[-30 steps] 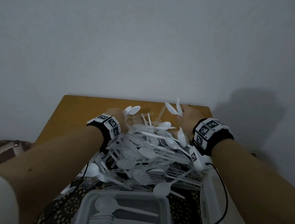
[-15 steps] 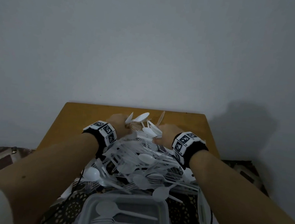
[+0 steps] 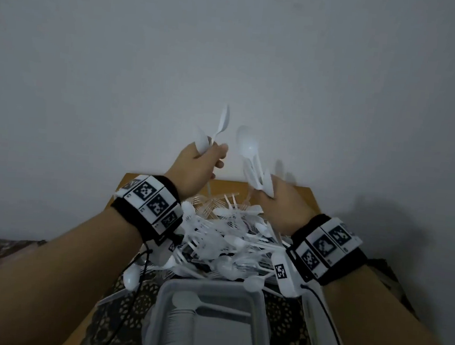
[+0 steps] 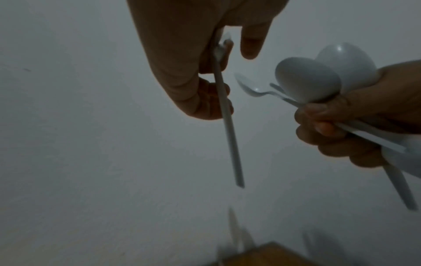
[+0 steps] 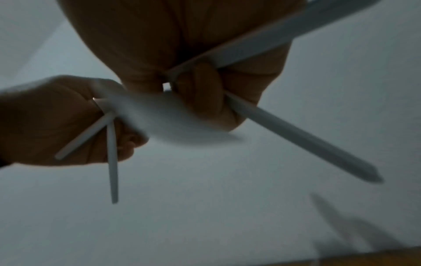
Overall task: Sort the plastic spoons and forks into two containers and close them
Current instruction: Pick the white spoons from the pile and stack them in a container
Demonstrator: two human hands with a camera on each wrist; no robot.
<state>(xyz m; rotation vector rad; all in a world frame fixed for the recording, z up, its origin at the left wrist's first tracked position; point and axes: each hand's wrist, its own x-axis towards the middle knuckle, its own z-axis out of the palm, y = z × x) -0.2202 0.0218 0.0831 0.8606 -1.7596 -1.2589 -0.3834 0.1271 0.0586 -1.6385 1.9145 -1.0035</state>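
A heap of white plastic spoons and forks lies on the wooden table. Both hands are raised above it in front of the wall. My left hand grips two white spoons, bowls up; in the left wrist view one handle hangs below its fingers. My right hand grips a small bundle of spoons, bowls up and handles sticking out below. A grey open container at the near edge holds stacked spoons.
A second pale container or lid stands at the right of the grey one, partly behind my right forearm. A dark patterned cloth covers the near part of the table. A plain grey wall rises behind.
Both hands have risen out of the heap, each taking spoons with it, and now hold them in the air close together in front of the wall.
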